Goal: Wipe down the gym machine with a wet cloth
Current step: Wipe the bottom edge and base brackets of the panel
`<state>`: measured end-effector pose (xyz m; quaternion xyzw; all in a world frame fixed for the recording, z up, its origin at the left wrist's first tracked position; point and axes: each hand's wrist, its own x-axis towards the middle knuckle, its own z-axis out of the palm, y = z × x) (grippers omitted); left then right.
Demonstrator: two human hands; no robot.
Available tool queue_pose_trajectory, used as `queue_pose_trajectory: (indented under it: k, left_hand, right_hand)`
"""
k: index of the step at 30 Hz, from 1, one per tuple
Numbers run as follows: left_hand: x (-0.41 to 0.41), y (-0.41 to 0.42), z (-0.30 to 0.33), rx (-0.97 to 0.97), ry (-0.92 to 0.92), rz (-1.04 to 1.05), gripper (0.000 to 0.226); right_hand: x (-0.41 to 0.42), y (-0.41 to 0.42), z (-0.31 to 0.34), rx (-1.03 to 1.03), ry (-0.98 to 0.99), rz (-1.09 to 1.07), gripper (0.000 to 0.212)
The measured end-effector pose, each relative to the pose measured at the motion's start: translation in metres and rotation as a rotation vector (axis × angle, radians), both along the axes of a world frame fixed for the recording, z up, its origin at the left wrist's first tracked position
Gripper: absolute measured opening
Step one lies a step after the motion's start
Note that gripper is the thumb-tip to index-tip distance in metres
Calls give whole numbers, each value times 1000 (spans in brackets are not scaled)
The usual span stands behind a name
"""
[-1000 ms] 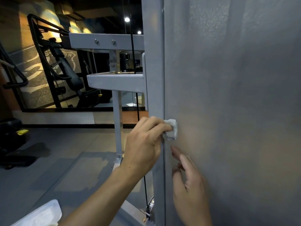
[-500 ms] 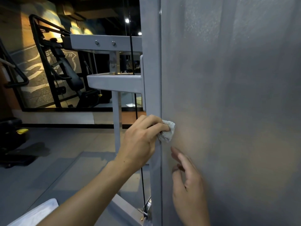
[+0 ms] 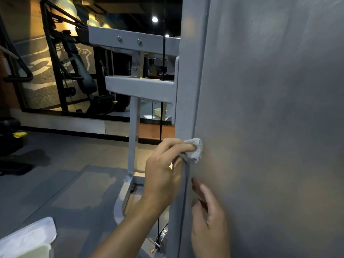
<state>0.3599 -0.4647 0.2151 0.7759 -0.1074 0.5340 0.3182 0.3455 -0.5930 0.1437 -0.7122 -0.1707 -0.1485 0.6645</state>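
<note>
The person's left hand (image 3: 163, 175) is curling its fingers round a small balled-up grey cloth (image 3: 193, 150), its grip tight on the wad, and is pressing it against the grey gym machine (image 3: 188, 90) where the upright post is meeting the broad side panel (image 3: 270, 108). The right hand (image 3: 208, 220) is resting lower down on that panel, fingers loose and mostly straight, its grip holding nothing. A black cable (image 3: 162, 116) is running down just left of the post. A white container (image 3: 28, 239) is sitting at the lower left, and a black machine (image 3: 78, 71) is standing well apart near the far wall.
</note>
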Motion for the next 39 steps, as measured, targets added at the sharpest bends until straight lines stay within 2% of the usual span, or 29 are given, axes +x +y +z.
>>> queue_pose_trajectory:
  k: [3,7,11,17,21,24,30,33,36,39]
  left_hand:
    - [9,0,-14,-174,-16,-15,50]
    - [28,9,-4,-323,-64,-114,26]
    - [39,24,0,-328,-28,-238,20]
    - [43,25,1,-304,-54,-270,17]
    - [32,31,-2,-237,0,-256,18]
    - [21,48,7,-226,96,-289,23]
    - [13,92,3,-567,222,-302,17]
    - [23,96,2,-727,309,-331,17]
    - [42,94,2,-783,334,-363,16]
    - [63,91,1,-756,323,-400,17]
  right_hand:
    - [4,13,-5,-8,-20,15,54]
    - [17,30,-13,9,-24,75,51]
    - [27,48,-25,67,-75,-3,37]
    - [35,41,-44,-85,-135,-110,33]
    - [30,48,-34,2,-26,-73,32]
    - [20,43,-25,56,55,-58,44]
    - [6,36,2,67,83,-17,39]
    - [3,33,15,-19,33,4,38]
    - [0,33,13,-166,-15,-9,41]
    - [6,34,15,-145,-84,-38,40]
